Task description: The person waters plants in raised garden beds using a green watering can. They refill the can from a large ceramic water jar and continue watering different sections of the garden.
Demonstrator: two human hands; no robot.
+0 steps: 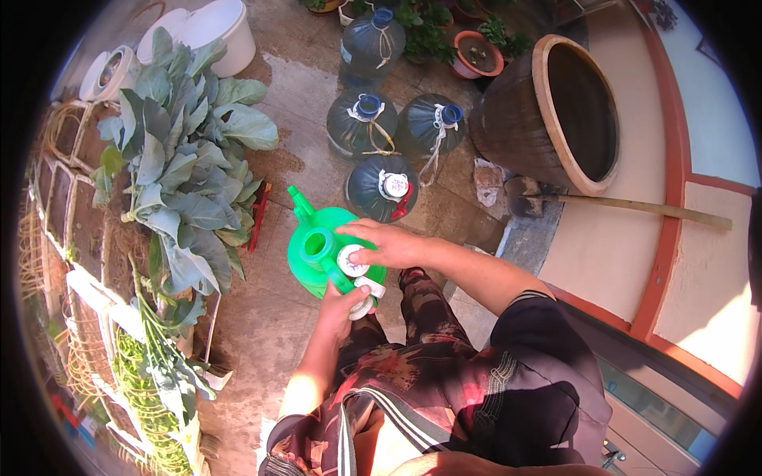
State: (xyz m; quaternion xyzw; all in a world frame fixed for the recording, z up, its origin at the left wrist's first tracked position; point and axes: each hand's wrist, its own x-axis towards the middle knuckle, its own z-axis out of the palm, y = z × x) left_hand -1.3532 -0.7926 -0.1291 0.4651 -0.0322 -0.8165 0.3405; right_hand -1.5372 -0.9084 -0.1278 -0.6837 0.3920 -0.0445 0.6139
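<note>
A green plastic watering can [309, 271] is before me, its spout pointing away and its round filler neck uncovered. My left hand [342, 306] grips the can's handle, with a small white container [361, 309] beside its thumb and fingers; whether it holds that too I cannot tell. My right hand [384, 243] rests over the can's top, thumb on a round white lid [353, 260] that bears writing. A white rectangular piece [370, 287] lies between the hands. Just beyond stands a large water bottle [381, 193] with a white cap and a red tie.
More large water bottles [362, 128] with blue necks and string stand farther off. A big glazed clay jar [506, 113] leans at the right near a wooden-handled shovel [637, 206]. Leafy plants [196, 160] and white buckets [235, 44] are at the left.
</note>
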